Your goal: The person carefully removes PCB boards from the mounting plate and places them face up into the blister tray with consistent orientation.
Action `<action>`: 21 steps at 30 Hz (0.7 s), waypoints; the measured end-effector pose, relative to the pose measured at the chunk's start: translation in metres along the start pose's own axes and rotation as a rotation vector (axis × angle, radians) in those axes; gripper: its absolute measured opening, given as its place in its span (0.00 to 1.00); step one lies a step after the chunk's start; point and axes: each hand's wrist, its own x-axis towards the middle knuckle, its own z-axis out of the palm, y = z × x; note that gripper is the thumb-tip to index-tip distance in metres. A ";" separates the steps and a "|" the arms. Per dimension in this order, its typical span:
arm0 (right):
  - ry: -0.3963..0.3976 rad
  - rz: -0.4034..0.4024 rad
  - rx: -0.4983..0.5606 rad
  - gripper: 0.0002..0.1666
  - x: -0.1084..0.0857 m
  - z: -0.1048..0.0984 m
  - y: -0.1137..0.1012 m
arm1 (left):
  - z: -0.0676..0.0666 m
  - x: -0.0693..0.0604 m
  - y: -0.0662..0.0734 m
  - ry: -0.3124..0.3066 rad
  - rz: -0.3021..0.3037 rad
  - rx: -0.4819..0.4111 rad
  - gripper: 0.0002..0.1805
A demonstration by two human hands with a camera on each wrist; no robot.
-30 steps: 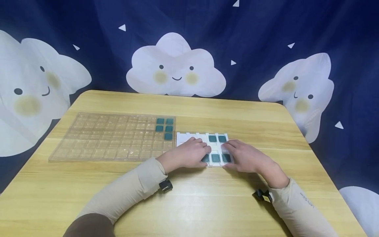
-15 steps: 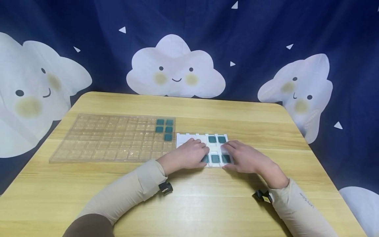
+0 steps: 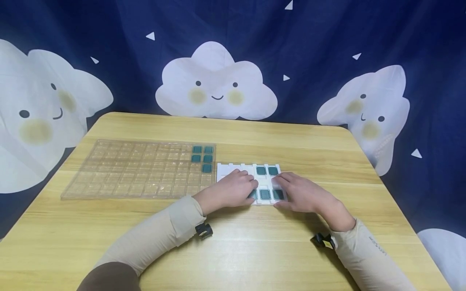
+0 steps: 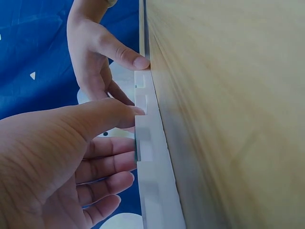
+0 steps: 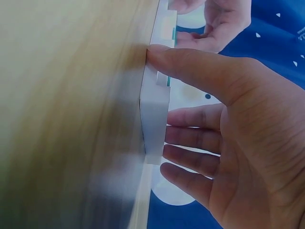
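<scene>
Chips (image 3: 265,194), teal and square, sit in the right part of the white tray (image 3: 225,169), and the handling looks only partway along. The right end of the white tray has chips in both its far and near rows, so that much appears done; the left part of its far row shows bare white, so places there seem left over. The left part of its near row is hidden by the left hand (image 3: 233,188), so its state is unclear.

Counted, five chips show in the white tray: two in the far row and three in the near row, the third partly covered by the left hand. Just left of the white tray lies one clear tray (image 3: 123,165), with five similar squares (image 3: 196,158) grouped toward its far right corner. One table (image 3: 233,246) bears both trays.

Two hands are at the white tray. The left is over its middle, thumb at the near edge; whether its fingertips pinch a chip I cannot tell. The right hand (image 3: 306,192) is at its right end, thumb touching the near edge, fingers fairly straight and apart from the thumb, apparently steadying rather than clamping.
</scene>
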 end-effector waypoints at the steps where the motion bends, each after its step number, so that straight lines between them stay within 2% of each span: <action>1: -0.001 0.001 0.000 0.44 0.000 0.000 0.000 | 0.000 0.000 0.000 0.002 0.001 0.001 0.19; 21: 0.003 0.005 -0.003 0.44 0.000 0.000 -0.001 | -0.002 -0.003 -0.005 0.023 0.010 -0.011 0.19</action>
